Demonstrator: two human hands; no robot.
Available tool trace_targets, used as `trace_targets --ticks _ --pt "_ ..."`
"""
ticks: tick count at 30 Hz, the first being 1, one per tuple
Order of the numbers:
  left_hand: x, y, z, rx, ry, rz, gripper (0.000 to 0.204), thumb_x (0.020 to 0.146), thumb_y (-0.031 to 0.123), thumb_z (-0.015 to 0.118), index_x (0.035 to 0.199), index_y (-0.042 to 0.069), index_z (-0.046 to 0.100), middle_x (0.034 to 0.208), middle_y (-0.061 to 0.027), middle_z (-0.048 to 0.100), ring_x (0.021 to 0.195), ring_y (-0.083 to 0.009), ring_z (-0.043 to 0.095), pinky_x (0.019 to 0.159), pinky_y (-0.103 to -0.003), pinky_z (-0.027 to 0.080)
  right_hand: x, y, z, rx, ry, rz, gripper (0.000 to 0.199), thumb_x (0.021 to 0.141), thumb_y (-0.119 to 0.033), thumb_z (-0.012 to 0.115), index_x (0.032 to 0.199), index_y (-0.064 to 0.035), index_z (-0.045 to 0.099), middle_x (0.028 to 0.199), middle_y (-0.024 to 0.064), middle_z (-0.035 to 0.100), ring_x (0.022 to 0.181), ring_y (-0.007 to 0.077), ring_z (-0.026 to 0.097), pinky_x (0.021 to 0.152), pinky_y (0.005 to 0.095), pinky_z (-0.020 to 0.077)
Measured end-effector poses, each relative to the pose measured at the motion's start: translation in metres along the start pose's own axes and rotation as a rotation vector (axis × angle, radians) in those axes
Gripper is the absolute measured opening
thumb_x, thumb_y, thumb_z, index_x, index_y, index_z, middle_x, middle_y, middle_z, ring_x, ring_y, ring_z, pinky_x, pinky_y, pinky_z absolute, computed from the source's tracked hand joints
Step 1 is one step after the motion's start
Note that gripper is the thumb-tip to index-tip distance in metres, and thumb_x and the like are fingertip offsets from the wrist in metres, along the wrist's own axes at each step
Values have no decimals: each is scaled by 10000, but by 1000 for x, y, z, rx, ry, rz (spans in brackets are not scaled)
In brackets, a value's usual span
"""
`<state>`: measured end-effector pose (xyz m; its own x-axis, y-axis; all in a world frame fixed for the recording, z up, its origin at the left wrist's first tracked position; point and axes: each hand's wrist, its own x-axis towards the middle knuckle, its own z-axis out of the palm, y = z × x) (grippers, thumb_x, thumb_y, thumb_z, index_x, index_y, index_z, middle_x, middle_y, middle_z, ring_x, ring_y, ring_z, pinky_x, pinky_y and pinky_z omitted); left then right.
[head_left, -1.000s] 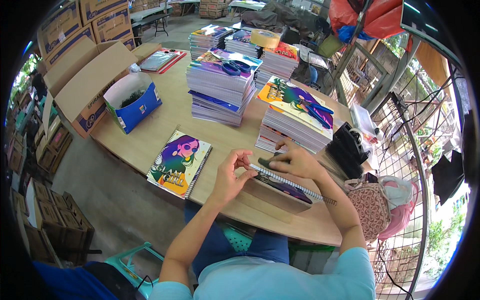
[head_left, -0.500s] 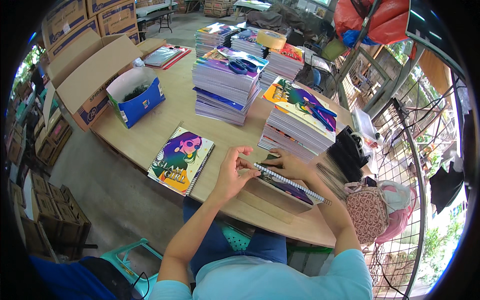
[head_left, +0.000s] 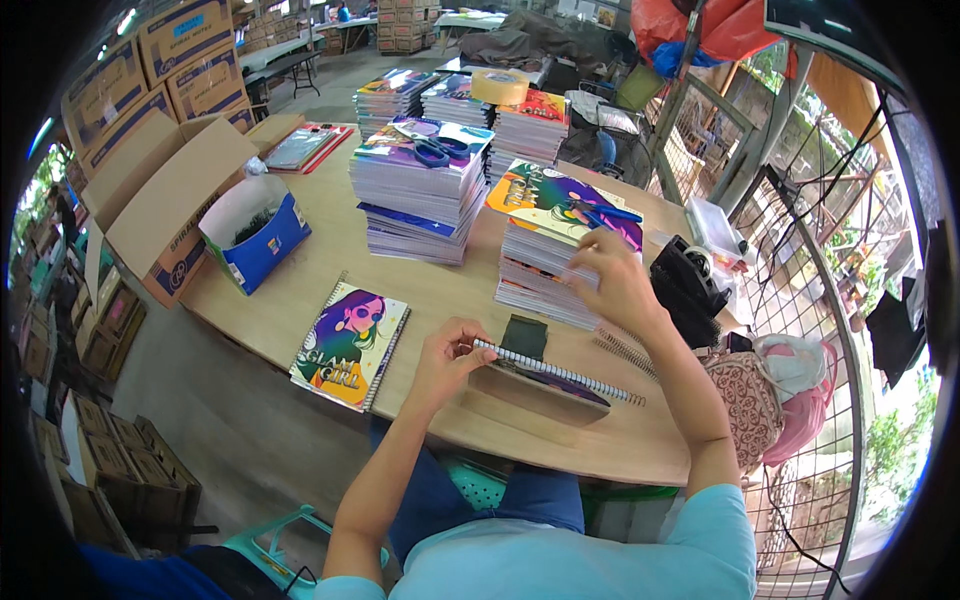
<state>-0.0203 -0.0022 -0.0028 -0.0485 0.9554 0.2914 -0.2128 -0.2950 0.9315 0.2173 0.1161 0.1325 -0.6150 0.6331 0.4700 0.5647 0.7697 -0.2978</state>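
My left hand (head_left: 455, 360) is closed on the near-left end of a spiral notebook (head_left: 560, 372), pinching at its coil. The notebook is tilted spine up at the table's front, its coil sticking out past the right end. A brown board-like piece (head_left: 530, 400) is on its near side. Raised over the table, my right hand (head_left: 612, 280) is empty with bent, parted fingers. It is in front of a notebook stack (head_left: 545, 270), below a blue-handled hand tool (head_left: 605, 214) lying on top. A small dark green block (head_left: 525, 337) sits behind the notebook.
A finished-looking spiral notebook (head_left: 352, 345) lies at left. Taller notebook stacks (head_left: 420, 190) hold dark blue scissors (head_left: 432, 150) and a tape roll (head_left: 500, 87). Further left are a blue-white box (head_left: 262, 240) and an open carton (head_left: 180, 200). Loose wire coils (head_left: 628, 352), a black object (head_left: 685, 290) and a patterned bag (head_left: 742, 400) are at right.
My right hand has left the notebook's far side and risen toward the stack with the blue-handled tool. My left hand now pinches the coil end. The whole view has shifted slightly.
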Motion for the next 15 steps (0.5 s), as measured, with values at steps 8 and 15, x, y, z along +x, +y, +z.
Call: trace_targets --ticks 8,15 --pt "0 -7 4 -33 102 -40 182 815 35 757 953 47 639 931 17 561 784 -54 510 682 -215 432 22 80 3 -459 28 166 567 933 -440 542 1342 -49 512 1258 163 531 1280 380 429 1141 581 196" --pt "2 2 13 -144 59 -104 214 807 8 741 1008 35 672 952 -7 641 862 -73 563 760 -225 455 23 14 -24 -253 224 -76 385 877 -210 665 1217 -58 570 1123 114 550 990 325 567 905 447 428"
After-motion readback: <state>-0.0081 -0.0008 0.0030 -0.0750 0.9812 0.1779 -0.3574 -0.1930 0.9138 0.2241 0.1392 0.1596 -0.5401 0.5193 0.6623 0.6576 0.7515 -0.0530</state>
